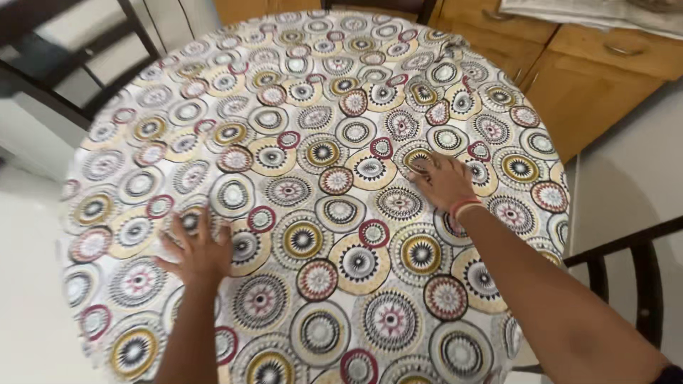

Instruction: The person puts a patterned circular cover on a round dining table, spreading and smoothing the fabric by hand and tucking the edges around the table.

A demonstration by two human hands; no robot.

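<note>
1. The patterned tablecloth (320,185) lay spread over the round worktop and filled most of the frame, from the top centre down to the bottom edge.
2. Being round, the cloth showed no clear long axis; its rings in red, yellow and grey ran in every direction, and its edge dropped over the worktop rim at the left and right of the frame.
3. Your left hand (196,249) rested palm down on the cloth at the lower left, fingers (169,244) apart and flat, gripping nothing.
4. Your right hand (445,181) rested on the cloth right of centre, fingers (421,169) stretched toward the upper left, apart and pressed flat, with a red band at the wrist.
5. The cloth lay under both sets of fingers and reached well beyond them on every side.
6. A small rumple showed in the cloth at the upper right edge.
7. Wooden cabinets (597,78) stood at the upper right, and a dark chair (633,277) at the right edge.
</note>
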